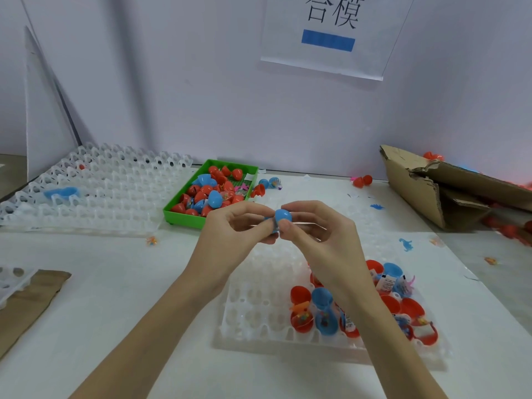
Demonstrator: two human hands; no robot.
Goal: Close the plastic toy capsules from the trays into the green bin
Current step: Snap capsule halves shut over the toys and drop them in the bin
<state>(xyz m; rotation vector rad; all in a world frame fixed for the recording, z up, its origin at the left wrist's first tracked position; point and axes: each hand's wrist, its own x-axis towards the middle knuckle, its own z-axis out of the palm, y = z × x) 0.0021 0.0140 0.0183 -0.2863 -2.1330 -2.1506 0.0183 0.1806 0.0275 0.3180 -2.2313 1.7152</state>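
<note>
I saw both hands, left [236,223] and right [313,226], fingers curled, pinching one blue capsule [283,216] between them.

Fingers hide blue capsule [283,216] seam; box [449,191] cut off rt.

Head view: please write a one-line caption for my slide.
Both hands, left hand and right hand, press a blue capsule shut above the tray, green bin behind.
</note>
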